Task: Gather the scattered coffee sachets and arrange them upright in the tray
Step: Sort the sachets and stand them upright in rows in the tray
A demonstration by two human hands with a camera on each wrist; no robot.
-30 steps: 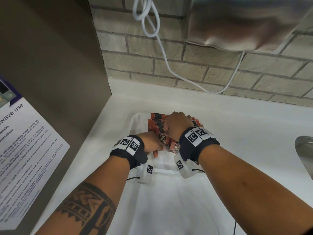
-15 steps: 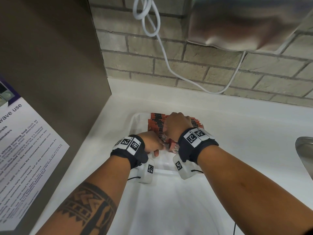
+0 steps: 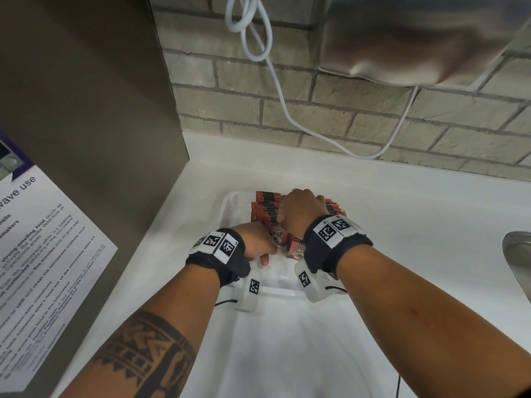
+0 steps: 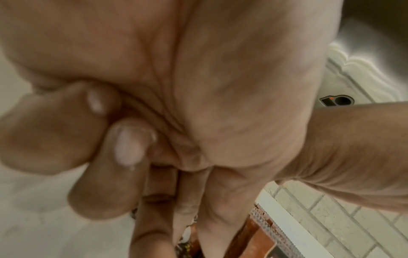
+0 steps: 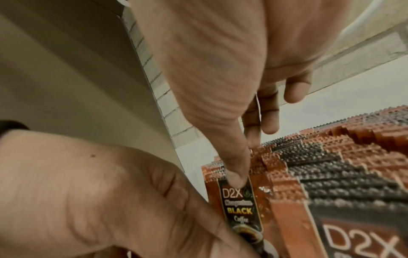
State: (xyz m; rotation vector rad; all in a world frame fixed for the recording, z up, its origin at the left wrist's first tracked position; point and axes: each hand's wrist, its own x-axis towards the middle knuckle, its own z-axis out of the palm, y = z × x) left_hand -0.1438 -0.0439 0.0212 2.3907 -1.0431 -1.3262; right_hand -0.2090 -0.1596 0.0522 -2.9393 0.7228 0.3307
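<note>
A white tray (image 3: 230,202) sits on the white counter. Several orange-and-black coffee sachets (image 3: 265,205) stand upright in a packed row (image 5: 331,157) at its far end. At the front of that row both hands hold one sachet (image 5: 239,207) labelled D2X Black Coffee. My right hand (image 3: 301,209) pinches its top edge, with the thumb (image 5: 236,178) in front and the fingers behind. My left hand (image 3: 260,245) grips its lower part. In the left wrist view, the left hand (image 4: 176,200) has two fingers curled and the others reach down to the sachets (image 4: 256,240).
A brown cabinet side (image 3: 86,110) with a printed notice (image 3: 43,254) stands close on the left. Behind the tray is a brick wall with a hanging white cable (image 3: 281,96). A metal sink edge (image 3: 517,254) lies at the right. The near half of the tray (image 3: 281,291) holds nothing.
Both hands stay at the front of the sachet row, with only slight shifts. The held sachet remains between them.
</note>
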